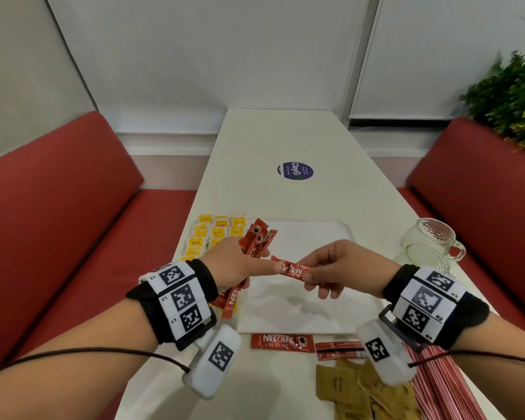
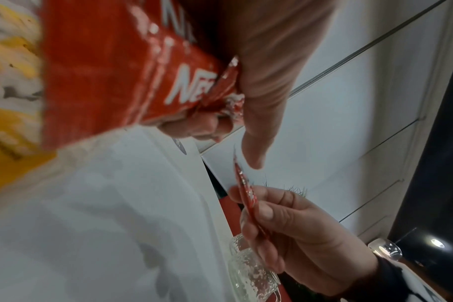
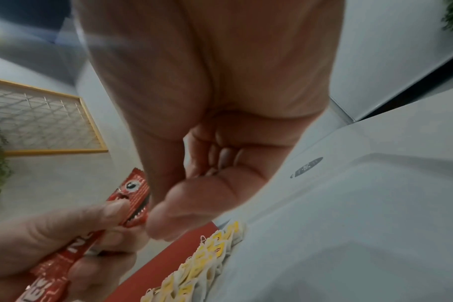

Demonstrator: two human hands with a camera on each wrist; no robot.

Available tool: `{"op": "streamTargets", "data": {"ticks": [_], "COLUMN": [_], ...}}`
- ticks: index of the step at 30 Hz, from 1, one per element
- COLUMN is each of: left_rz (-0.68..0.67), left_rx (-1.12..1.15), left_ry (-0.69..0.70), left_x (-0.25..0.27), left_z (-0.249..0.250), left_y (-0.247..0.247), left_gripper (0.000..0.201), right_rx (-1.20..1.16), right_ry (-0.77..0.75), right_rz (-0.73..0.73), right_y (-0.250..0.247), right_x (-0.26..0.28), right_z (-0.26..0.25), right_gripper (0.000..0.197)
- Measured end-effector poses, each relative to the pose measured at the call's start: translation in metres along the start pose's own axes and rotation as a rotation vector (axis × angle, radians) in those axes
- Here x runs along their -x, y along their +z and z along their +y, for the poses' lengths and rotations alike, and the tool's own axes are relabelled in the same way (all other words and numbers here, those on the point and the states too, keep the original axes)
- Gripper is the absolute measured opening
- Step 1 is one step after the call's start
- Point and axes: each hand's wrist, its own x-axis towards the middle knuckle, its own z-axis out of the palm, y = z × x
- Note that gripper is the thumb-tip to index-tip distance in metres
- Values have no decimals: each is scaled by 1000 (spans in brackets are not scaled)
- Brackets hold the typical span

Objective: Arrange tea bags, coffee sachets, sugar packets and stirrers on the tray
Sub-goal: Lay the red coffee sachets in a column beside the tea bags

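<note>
On each of my bare forearms sits a black fabric wristband [image 1: 206, 277] carrying three white tiles printed with black square codes. A white camera block [image 1: 212, 362], coded too, hangs at six o'clock of each band, a thin black cable [image 1: 103, 350] trailing from it.

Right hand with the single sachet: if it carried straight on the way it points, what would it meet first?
Probably the left hand: the right hand points the coffee sachet at its thumb, almost touching. Depth is unclear.
</note>
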Motion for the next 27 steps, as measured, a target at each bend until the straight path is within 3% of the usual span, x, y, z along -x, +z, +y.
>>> {"op": "streamTargets", "data": {"ticks": [4,8,12,15,18,20,22,27], "left_rz": [55,16,-24,19,31,20,6,21], "left_rx": [31,20,26,92,156,172,182,136], "left_ry": [29,35,64,71,74,73,64,60], "left_x": [-4,-5,-3,-3,-3,-2,-1,-2], "left_z": [-1,-1,0,0,-1,-1,-1,-3], "left_y": [-2,-7,-3,1,2,2,3,5], "left_gripper": [26,27,33,38,33,27,25,23], "right_rx": [-65,-126,119,248,-37,-374,-565,-496], "right_ry": [-9,4,-48,-66,-42,-17,4,-1], "right_rz": [-43,-53,24,109,232,250,246,207], "right_y": [4,8,19,22,15,13,14,19], "right_x": [1,3,-1,-6,-9,-9,-9,-12], "right_z": [-1,0,-2,-5,-8,-11,-11,-7], "right_gripper": [17,15,14,12,9,13,21,15]}}
